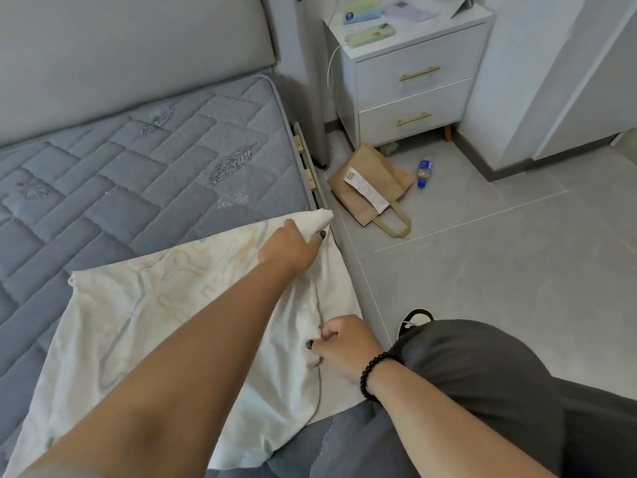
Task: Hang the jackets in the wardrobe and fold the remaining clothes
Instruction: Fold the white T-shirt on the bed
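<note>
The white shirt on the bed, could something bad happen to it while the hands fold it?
Maybe. The white shirt lies right at the edge of the mattress, with the left hand pinching its far corner and the right hand pinching the near edge. If either grip slips, that side might slide onto the floor. The fabric also looks rumpled, so the fold might come out creased.

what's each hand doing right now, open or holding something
Left hand: pinching the far corner of the white garment on the mattress.
Right hand: fingers curled, gripping the same garment's near edge.
</note>
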